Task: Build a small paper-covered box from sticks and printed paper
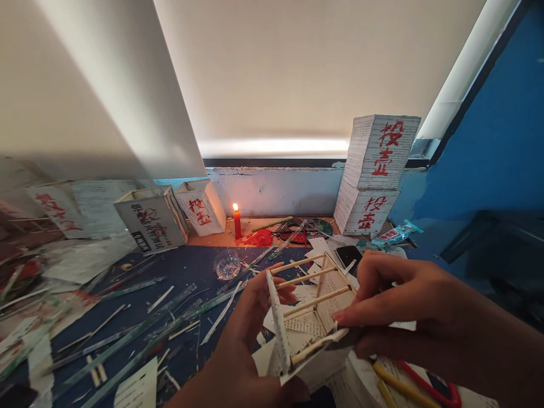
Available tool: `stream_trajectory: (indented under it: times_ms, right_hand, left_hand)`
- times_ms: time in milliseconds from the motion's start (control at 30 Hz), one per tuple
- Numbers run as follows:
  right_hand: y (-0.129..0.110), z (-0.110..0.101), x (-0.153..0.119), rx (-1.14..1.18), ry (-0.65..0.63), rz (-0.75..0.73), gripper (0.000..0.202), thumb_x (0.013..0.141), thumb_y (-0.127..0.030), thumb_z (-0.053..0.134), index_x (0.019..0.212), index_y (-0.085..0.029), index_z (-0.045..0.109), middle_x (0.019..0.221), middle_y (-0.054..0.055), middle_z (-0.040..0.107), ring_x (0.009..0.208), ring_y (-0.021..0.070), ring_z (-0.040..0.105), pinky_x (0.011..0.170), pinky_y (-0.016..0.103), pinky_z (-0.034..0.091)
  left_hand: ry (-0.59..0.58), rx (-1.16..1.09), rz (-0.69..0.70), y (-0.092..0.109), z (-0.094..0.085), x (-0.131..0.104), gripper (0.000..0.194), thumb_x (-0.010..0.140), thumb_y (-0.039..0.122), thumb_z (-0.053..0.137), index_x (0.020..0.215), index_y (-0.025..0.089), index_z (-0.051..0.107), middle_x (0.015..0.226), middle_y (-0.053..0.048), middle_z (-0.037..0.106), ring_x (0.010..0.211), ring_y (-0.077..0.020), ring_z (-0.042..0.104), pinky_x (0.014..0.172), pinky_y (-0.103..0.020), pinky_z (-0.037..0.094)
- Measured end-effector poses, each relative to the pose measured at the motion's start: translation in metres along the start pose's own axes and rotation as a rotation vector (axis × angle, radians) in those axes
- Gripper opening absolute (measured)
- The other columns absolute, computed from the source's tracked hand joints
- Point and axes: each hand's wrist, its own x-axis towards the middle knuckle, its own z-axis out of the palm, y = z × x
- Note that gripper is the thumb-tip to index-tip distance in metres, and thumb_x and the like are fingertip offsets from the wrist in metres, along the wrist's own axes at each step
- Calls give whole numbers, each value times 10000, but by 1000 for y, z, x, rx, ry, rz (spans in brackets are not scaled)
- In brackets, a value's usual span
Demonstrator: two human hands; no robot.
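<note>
On my feed, left to right: red-lettered paper boxes (147, 224) stand at the rear of the bench (182, 265), then a lit red candle (237, 224). I have the left hand (242, 334) clamped around the left side of a paper-backed stick frame (317, 302), tilted above the littered bench. Behind it rise two stacked boxes (361, 170); my right hand (395, 303) pinches the frame's near paper edge.

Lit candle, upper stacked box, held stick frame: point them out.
Lit candle (237, 225), head view: wax body.
Upper stacked box (387, 152), head view: lettered face.
Held stick frame (317, 302), head view: middle crossbar.
</note>
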Motion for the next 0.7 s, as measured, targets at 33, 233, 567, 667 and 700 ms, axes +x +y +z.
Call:
stream_trajectory:
  times_ms: [33,233,567,667,700]
  right_hand:
    - [0,0,0,-2,10,-10,285,926,-334,781,1193,-435,776,913,-13,575,746,97,612,647,202,523]
    - [-1,3,1,34,-5,-1,424,905,-329,808,1294,-467,711,984,-22,600,823,88,654,710,178,557]
    - [-11,8,-2,36,25,50,338,927,-326,785,1222,-485,735,961,-35,591,804,87,647,706,198,549]
    - [-12,10,0,17,-5,31,365,920,-339,792,1248,-483,719,992,-30,587,840,97,645,736,211,547]
    - [-12,11,1,3,-16,13,368,926,-334,787,1258,-473,714,999,-27,585,848,99,645,742,214,545]
  left_hand:
    - [2,0,-6,0,0,0,946,671,366,943,1445,382,399,1367,-70,569,1307,-389,540,1091,-508,426]
    - [8,29,-54,-5,-3,-2,1035,651,377,953,1472,399,323,1389,-85,529,1316,-409,514,1071,-529,421]
    - [13,-30,-62,-2,0,0,1037,626,323,964,1472,324,362,1415,-141,536,1356,-463,489,1034,-522,473]
    - [5,-23,-100,-4,-1,-2,1088,622,321,969,1496,359,322,1438,-127,519,1377,-463,471,1060,-544,455]
    - [-1,-20,-104,-4,-1,-2,1080,622,325,969,1490,365,329,1439,-122,516,1378,-462,470,1069,-551,448]
